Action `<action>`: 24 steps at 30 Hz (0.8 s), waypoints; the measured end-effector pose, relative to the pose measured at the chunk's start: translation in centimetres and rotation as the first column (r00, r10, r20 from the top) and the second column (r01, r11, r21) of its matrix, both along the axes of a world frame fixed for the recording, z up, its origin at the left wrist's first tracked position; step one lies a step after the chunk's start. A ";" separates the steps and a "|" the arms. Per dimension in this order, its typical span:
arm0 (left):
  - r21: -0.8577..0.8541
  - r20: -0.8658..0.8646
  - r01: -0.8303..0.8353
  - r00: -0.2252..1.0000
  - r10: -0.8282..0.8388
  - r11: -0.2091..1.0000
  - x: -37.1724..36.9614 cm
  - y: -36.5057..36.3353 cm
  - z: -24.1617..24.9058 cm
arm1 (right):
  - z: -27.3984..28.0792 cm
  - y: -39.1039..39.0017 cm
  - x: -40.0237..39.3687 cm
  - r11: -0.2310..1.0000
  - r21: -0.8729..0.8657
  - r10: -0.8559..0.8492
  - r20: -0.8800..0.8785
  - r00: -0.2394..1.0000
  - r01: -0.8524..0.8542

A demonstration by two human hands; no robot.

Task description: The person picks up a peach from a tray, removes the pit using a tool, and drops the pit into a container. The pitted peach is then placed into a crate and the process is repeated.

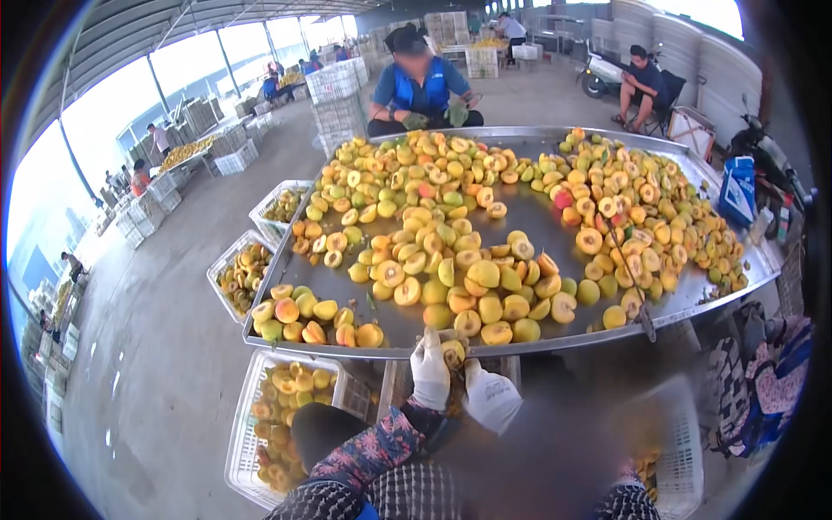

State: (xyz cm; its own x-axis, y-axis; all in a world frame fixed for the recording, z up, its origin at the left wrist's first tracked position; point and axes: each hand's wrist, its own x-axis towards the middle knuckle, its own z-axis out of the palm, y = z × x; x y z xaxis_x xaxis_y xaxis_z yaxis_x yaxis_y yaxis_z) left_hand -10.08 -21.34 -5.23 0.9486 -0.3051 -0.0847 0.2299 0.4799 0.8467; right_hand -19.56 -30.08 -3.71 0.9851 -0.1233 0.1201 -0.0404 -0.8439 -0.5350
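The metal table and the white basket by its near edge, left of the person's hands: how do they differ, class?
The metal table looks grey and smooth; the white basket has slotted walls. The metal table is far wider than the white basket. The metal table's top stands higher; the white basket sits lower. Both hold yellowish fruit.

Far ahead and to the right of the right grip, a person in dark clothes sits on a chair, a white scooter just beyond. Nearer on that side are a blue container and a dark motorbike; closer still, well to the right of the right grip, patterned cloth hangs or lies bunched. Ahead and to its left, white crates stand stacked near a slanted metal roof on posts.
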 end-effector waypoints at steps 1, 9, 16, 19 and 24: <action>-0.006 -0.029 -0.021 0.999 0.021 1.000 -0.2 0.0 0.4 | -0.1 -0.1 0.1 1.000 0.000 0.011 -0.016 1.000 -0.011; 0.119 0.216 0.098 0.969 -0.122 0.988 0.8 1.2 -1.5 | 0.4 -1.6 0.0 0.993 0.012 0.115 -0.124 0.986 -0.115; -0.204 -0.129 0.248 0.952 -0.277 0.947 1.1 0.5 1.1 | -1.1 -3.5 0.2 0.984 -0.166 0.090 0.192 0.977 -0.058; 0.059 -0.014 0.171 0.985 -0.170 0.984 1.9 0.2 -1.8 | -1.9 -2.9 0.2 0.993 0.080 0.077 0.105 0.991 -0.086; 0.102 -0.048 0.031 0.999 -0.026 0.994 -0.3 -0.4 1.4 | -1.6 -1.4 0.0 0.977 0.212 0.005 -0.062 0.998 0.008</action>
State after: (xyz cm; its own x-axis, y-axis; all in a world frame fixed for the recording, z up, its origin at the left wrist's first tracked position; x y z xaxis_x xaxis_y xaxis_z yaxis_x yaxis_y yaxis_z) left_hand -10.35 -21.76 -3.80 0.9339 -0.3193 -0.1608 0.2827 0.3839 0.8791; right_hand -19.60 -31.46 -5.36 0.9895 -0.1414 0.0303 -0.0802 -0.7112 -0.6984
